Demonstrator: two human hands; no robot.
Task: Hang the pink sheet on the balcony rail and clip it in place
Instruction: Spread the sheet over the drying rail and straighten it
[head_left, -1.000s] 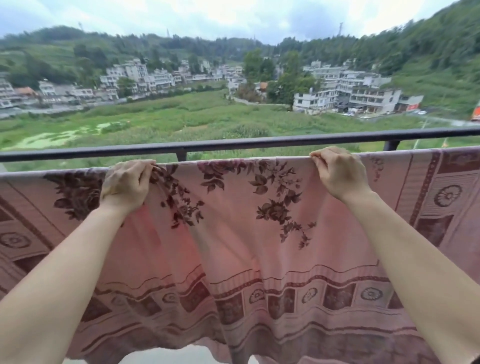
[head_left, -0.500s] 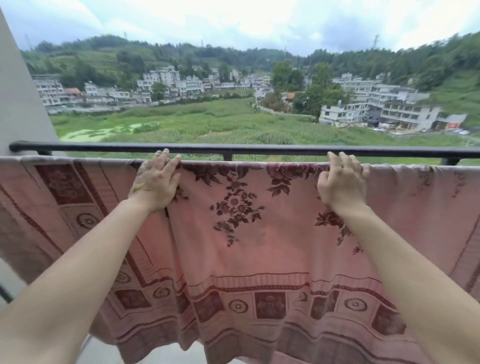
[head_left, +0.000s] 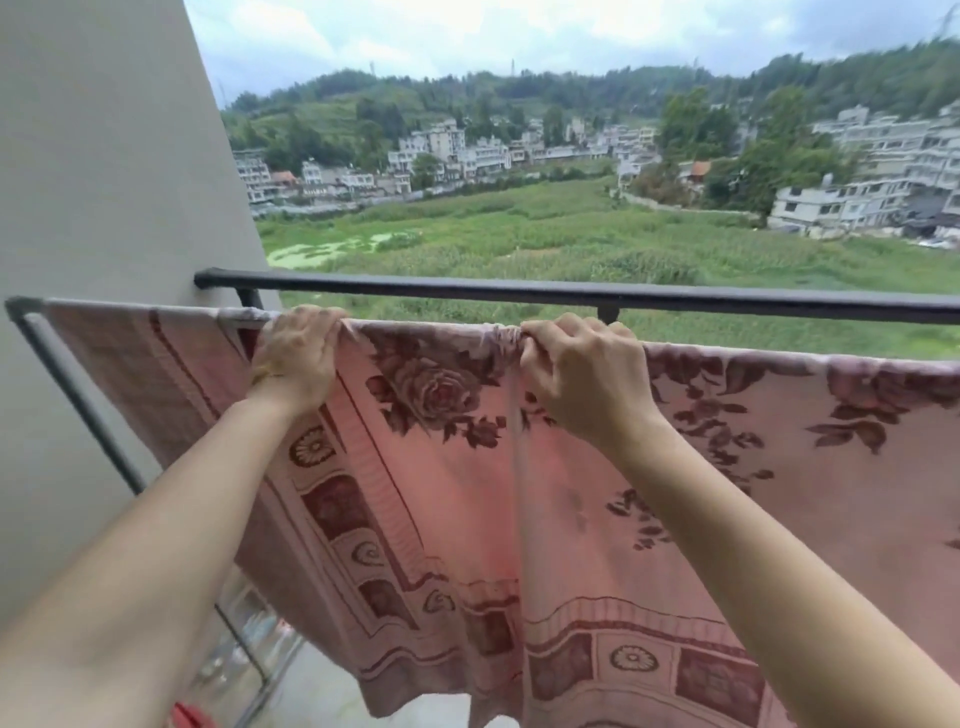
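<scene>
This is the balcony of a dwelling, high above the ground. A dark metal rail (head_left: 571, 293) crosses the middle of the frame, fixed to a plain grey wall (head_left: 104, 156) at the left. A pink flowered sheet (head_left: 467, 493) hangs out just inside it. Beyond lie a green field (head_left: 519, 234), pale multi-storey houses (head_left: 447, 150) and wooded hills (head_left: 467, 93).

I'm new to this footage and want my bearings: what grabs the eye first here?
A pink sheet with dark rose print fills the lower frame, hanging across the balcony. The left hand and right hand grip its bunched top edge, centre. Behind runs a black rail, with green fields and a hillside town beyond.
</scene>
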